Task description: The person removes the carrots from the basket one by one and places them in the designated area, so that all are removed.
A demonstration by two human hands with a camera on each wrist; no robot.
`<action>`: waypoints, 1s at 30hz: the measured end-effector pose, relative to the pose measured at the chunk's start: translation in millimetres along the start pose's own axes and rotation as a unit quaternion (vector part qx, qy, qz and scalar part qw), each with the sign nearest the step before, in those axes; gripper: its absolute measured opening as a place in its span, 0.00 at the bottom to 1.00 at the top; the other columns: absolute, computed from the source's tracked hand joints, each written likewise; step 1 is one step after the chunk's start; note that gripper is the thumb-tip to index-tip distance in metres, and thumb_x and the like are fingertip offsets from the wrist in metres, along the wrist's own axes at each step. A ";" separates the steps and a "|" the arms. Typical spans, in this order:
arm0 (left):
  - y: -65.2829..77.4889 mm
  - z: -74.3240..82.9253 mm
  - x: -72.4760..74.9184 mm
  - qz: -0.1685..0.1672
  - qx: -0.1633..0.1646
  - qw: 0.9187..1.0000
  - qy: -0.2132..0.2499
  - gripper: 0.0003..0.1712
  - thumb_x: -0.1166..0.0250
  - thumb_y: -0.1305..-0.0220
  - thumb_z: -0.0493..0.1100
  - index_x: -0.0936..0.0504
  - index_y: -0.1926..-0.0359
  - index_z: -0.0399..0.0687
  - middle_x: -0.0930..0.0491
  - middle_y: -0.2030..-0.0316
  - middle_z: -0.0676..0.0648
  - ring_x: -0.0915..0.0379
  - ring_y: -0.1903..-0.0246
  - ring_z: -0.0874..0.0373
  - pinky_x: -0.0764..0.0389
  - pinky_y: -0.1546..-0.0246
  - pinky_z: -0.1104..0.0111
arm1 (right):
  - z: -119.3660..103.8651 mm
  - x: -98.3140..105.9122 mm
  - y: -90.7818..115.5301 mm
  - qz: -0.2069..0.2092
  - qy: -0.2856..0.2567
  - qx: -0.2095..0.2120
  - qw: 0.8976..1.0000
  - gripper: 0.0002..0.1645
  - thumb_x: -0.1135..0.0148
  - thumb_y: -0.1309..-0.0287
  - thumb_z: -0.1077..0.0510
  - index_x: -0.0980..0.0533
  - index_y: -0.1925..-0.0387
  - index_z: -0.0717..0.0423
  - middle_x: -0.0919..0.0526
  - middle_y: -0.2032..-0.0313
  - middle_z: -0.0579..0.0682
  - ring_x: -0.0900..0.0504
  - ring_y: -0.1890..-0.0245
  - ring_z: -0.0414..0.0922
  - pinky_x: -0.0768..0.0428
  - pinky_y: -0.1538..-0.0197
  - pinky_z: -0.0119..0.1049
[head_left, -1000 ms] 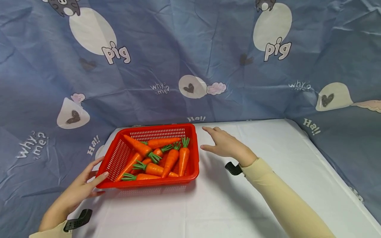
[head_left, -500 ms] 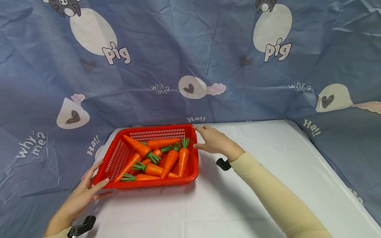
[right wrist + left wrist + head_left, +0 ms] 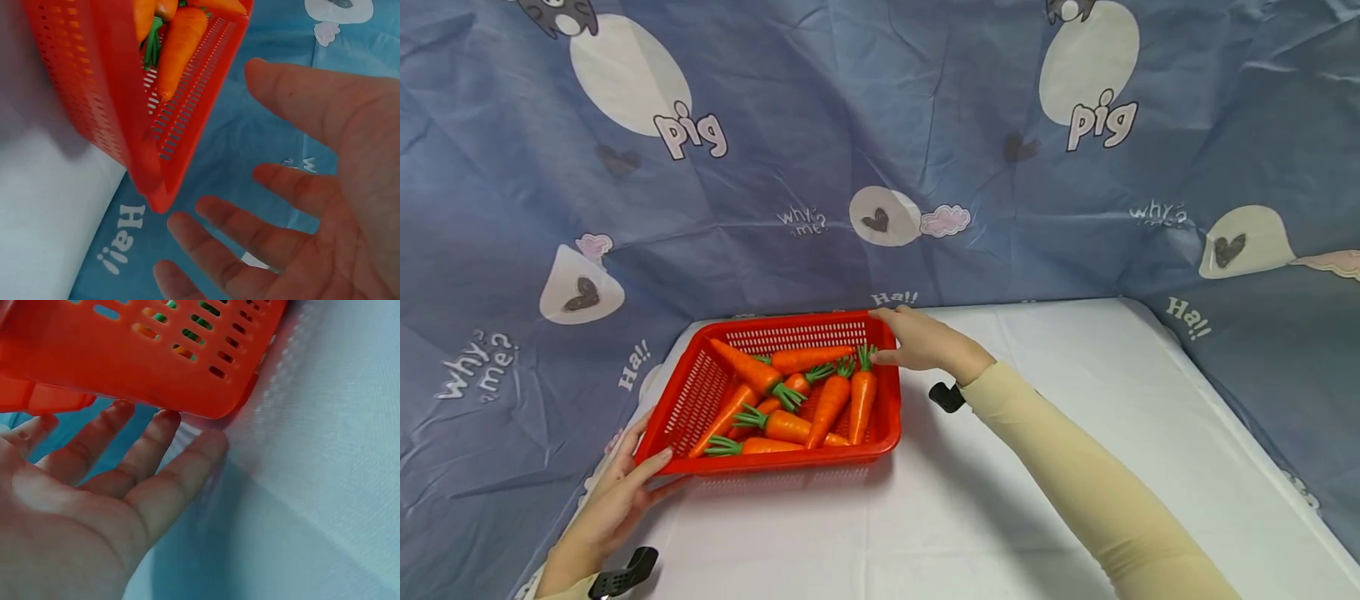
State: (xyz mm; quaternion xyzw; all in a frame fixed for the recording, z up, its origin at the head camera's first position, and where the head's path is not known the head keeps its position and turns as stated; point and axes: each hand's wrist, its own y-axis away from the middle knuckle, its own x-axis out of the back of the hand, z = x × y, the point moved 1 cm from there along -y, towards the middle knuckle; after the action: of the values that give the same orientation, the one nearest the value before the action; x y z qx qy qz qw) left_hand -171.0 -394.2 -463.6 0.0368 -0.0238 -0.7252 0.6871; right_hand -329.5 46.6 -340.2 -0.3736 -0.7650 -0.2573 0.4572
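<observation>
A red plastic basket [image 3: 790, 463] with slotted walls stands on the table's left half. Several orange carrots [image 3: 829, 410] with green tops lie loose inside. My left hand [image 3: 610, 507] is at its front left corner, thumb at the rim. The left wrist view shows the extended left fingers [image 3: 172, 481] at the basket's lower edge. Over the back right corner is my right hand [image 3: 931, 342], its fingers spread. In the right wrist view the right fingers [image 3: 219, 250] are outstretched and hold nothing; whether they touch the rim I cannot tell.
White cloth [image 3: 1060, 467] covers the table. A blue printed curtain [image 3: 970, 142] hangs behind and along both sides, close to the basket's back and left. Each wrist carries a black strap, such as the right one's device [image 3: 947, 397].
My right hand has moved left, from beside the basket to over its back right corner. My left hand has shifted slightly right at the front left corner. Basket and carrots look unmoved.
</observation>
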 end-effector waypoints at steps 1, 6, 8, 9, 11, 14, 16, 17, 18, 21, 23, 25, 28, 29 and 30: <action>-0.1 -1.4 -0.2 -0.003 -0.007 1.000 0.007 0.38 0.51 0.16 0.38 0.54 0.17 0.71 0.35 0.35 0.65 0.18 0.46 0.70 0.11 0.51 0.64 | -0.3 0.6 -1.9 -0.001 -0.005 0.003 1.000 0.48 0.29 0.30 0.46 0.38 0.18 0.58 0.27 0.26 0.63 0.28 0.25 0.58 0.30 0.21 0.53; -2.6 -7.1 -2.4 -0.014 -0.031 0.999 0.022 0.38 0.53 0.15 0.38 0.53 0.16 0.71 0.35 0.33 0.66 0.20 0.43 0.72 0.13 0.50 0.66 | 1.6 1.3 -9.4 -0.006 -0.018 0.013 1.000 0.47 0.30 0.30 0.47 0.38 0.19 0.59 0.29 0.23 0.61 0.33 0.21 0.59 0.36 0.18 0.53; -3.8 -9.1 -2.9 -0.012 -0.034 0.999 0.025 0.38 0.53 0.15 0.38 0.54 0.16 0.71 0.36 0.32 0.65 0.22 0.42 0.73 0.13 0.49 0.67 | 2.0 1.1 -11.9 -0.009 -0.020 0.016 1.000 0.47 0.30 0.29 0.47 0.38 0.19 0.60 0.29 0.23 0.61 0.33 0.21 0.59 0.36 0.17 0.52; -4.0 -10.1 -3.0 -0.010 -0.035 0.999 0.027 0.38 0.53 0.15 0.38 0.55 0.16 0.70 0.37 0.32 0.65 0.22 0.42 0.73 0.14 0.49 0.67 | 2.0 1.0 -13.3 -0.011 -0.021 0.019 1.000 0.47 0.30 0.29 0.47 0.38 0.19 0.61 0.29 0.23 0.61 0.33 0.21 0.59 0.37 0.17 0.52; -4.2 -12.6 -3.1 -0.008 -0.040 0.998 0.039 0.37 0.54 0.15 0.38 0.54 0.16 0.70 0.36 0.32 0.64 0.23 0.41 0.73 0.14 0.49 0.67 | 1.8 0.6 -16.3 -0.017 -0.025 0.022 0.999 0.46 0.30 0.29 0.48 0.37 0.19 0.61 0.29 0.23 0.61 0.33 0.21 0.60 0.37 0.17 0.53; -4.5 -16.5 -3.2 -0.003 -0.042 0.997 0.058 0.37 0.55 0.15 0.39 0.54 0.16 0.70 0.37 0.31 0.63 0.25 0.39 0.71 0.15 0.47 0.67 | 1.1 0.1 -21.3 -0.025 -0.031 0.026 0.999 0.46 0.30 0.29 0.48 0.37 0.20 0.62 0.29 0.23 0.61 0.33 0.21 0.59 0.37 0.17 0.53; -4.5 -19.4 -3.1 -0.003 -0.044 0.996 0.073 0.36 0.55 0.15 0.40 0.54 0.16 0.71 0.38 0.30 0.63 0.25 0.39 0.71 0.15 0.47 0.68 | -0.5 0.2 -24.5 -0.030 -0.031 0.026 0.999 0.46 0.30 0.29 0.48 0.37 0.20 0.62 0.29 0.23 0.61 0.33 0.20 0.59 0.37 0.17 0.53; -4.1 -20.9 -2.9 -0.003 -0.046 0.996 0.080 0.36 0.56 0.15 0.40 0.55 0.16 0.71 0.38 0.30 0.63 0.25 0.39 0.71 0.15 0.46 0.68 | -1.6 0.2 -26.3 -0.033 -0.032 0.026 0.999 0.46 0.30 0.29 0.48 0.37 0.20 0.62 0.29 0.23 0.61 0.33 0.20 0.58 0.37 0.17 0.52; -3.8 -22.1 -2.9 -0.003 -0.049 0.995 0.087 0.36 0.56 0.15 0.41 0.55 0.16 0.72 0.38 0.30 0.63 0.25 0.39 0.71 0.15 0.46 0.68 | -2.6 0.1 -28.3 -0.035 -0.032 0.027 0.999 0.46 0.30 0.29 0.48 0.37 0.20 0.62 0.29 0.23 0.61 0.32 0.21 0.58 0.37 0.17 0.52; -2.7 -25.5 -2.4 -0.007 -0.060 0.992 0.107 0.36 0.58 0.15 0.42 0.55 0.15 0.72 0.37 0.29 0.64 0.25 0.38 0.70 0.15 0.45 0.68 | -5.8 -0.7 -34.1 -0.041 -0.033 0.028 0.998 0.46 0.31 0.29 0.48 0.38 0.19 0.61 0.30 0.22 0.60 0.33 0.20 0.57 0.37 0.17 0.51; -2.4 -26.9 -2.1 -0.007 -0.065 0.992 0.109 0.36 0.58 0.15 0.42 0.55 0.15 0.72 0.37 0.29 0.64 0.25 0.38 0.70 0.16 0.44 0.69 | -7.3 -1.9 -39.0 -0.046 -0.035 0.028 0.998 0.46 0.31 0.29 0.48 0.39 0.19 0.60 0.30 0.22 0.59 0.33 0.20 0.56 0.38 0.16 0.51; -2.8 -27.4 -1.4 -0.006 -0.065 0.992 0.107 0.35 0.59 0.15 0.43 0.55 0.16 0.73 0.37 0.28 0.64 0.25 0.37 0.69 0.16 0.43 0.69 | -9.4 -2.8 -43.6 -0.052 -0.035 0.027 0.998 0.46 0.31 0.28 0.48 0.39 0.18 0.59 0.31 0.21 0.59 0.33 0.20 0.56 0.38 0.16 0.51; -3.0 -27.5 -0.3 -0.003 -0.064 0.993 0.102 0.36 0.58 0.17 0.44 0.55 0.16 0.74 0.38 0.28 0.64 0.26 0.37 0.69 0.16 0.44 0.69 | -13.6 -4.0 -50.1 -0.064 -0.031 0.030 0.997 0.46 0.32 0.28 0.48 0.39 0.18 0.60 0.31 0.21 0.59 0.34 0.20 0.56 0.38 0.16 0.50; -3.2 -27.3 -0.2 -0.004 -0.064 0.993 0.100 0.37 0.58 0.17 0.43 0.55 0.15 0.74 0.38 0.28 0.64 0.26 0.37 0.69 0.16 0.44 0.69 | -15.0 -4.2 -52.0 -0.068 -0.031 0.030 0.997 0.46 0.32 0.28 0.48 0.39 0.18 0.60 0.31 0.21 0.59 0.33 0.20 0.56 0.38 0.16 0.50; -3.1 -27.3 -0.1 -0.005 -0.065 0.993 0.101 0.37 0.58 0.18 0.43 0.55 0.15 0.73 0.38 0.28 0.64 0.27 0.37 0.69 0.16 0.43 0.68 | -16.4 -4.3 -53.8 -0.070 -0.028 0.030 0.997 0.46 0.32 0.28 0.48 0.39 0.18 0.60 0.31 0.21 0.58 0.34 0.19 0.56 0.39 0.16 0.50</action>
State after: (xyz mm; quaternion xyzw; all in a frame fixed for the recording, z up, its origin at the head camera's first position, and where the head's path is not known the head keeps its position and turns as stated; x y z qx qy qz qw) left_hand -171.7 -393.4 -491.0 0.0651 0.0926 -0.7215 0.6831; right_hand -363.2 1.5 -339.5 -0.3119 -0.8091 -0.2554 0.4276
